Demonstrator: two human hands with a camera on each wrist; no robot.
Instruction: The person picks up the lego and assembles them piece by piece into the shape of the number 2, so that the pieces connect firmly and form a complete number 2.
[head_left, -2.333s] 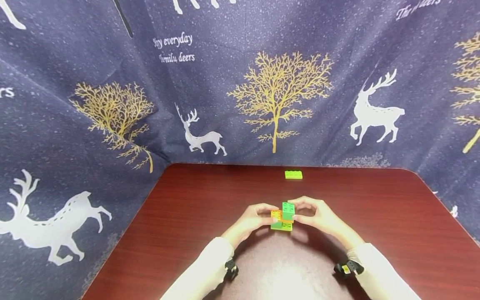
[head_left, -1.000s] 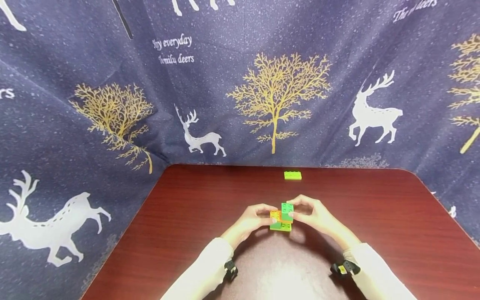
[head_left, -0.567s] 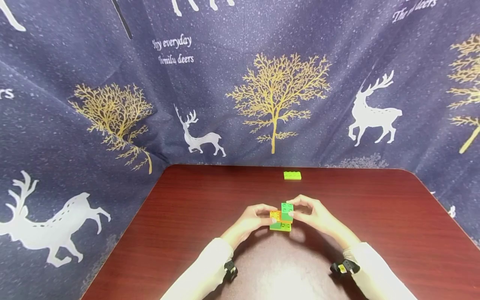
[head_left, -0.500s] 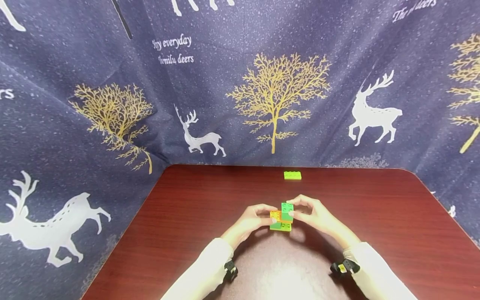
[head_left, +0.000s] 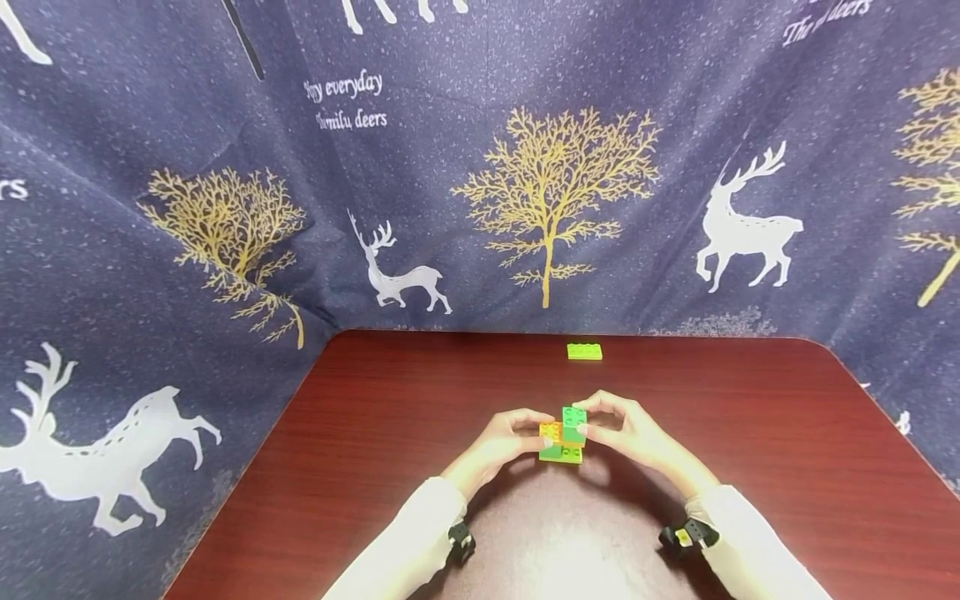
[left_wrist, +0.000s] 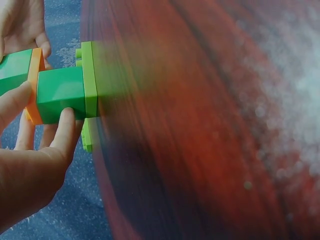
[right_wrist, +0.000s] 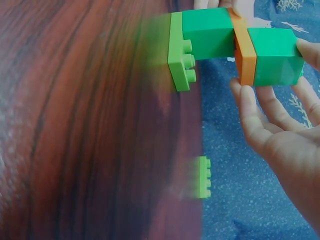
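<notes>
A small stack of toy bricks stands on the table in front of both hands. A lime-green plate [head_left: 572, 456] is at its bottom, with a lower green brick [right_wrist: 207, 35] on one end. Over that brick lies an orange plate [right_wrist: 244, 50], its other end jutting out to the right. An upper green brick [head_left: 573, 422] sits on this jutting end. My left hand [head_left: 504, 437] grips the stack's left side, fingers at the orange plate and the lower green brick. My right hand [head_left: 628, 425] pinches the upper green brick between thumb and fingers, other fingertips by the orange plate.
A separate lime-green plate [head_left: 584, 352] lies near the table's far edge, studs up. The dark red wooden table [head_left: 420, 375] has a bright glare patch near the front. A blue cloth [head_left: 420, 167] with deer and trees hangs behind it.
The right thumb has shifted slightly left onto the front of the upper green brick since the oldest frame. Both hands otherwise keep their hold, and the stack stays in place.
</notes>
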